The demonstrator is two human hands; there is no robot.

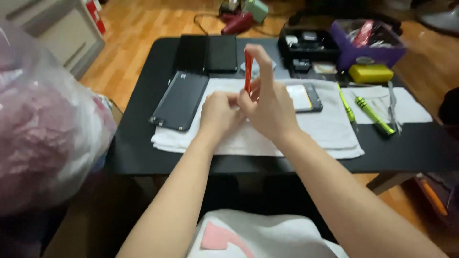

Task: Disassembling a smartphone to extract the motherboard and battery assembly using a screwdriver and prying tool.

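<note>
The right hand [270,107] pinched a slim red plastic pry tool [247,71] upright; the left hand [219,112], curled into a loose fist, touched it above the soft white towel [330,129].

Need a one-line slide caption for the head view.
Right hand holds a red tool upright beside the left hand, above a white towel on a black table.

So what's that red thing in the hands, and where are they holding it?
A thin red strip-like tool, held upright. The right hand pinches its lower part; the left hand meets it at the bottom end.
</note>
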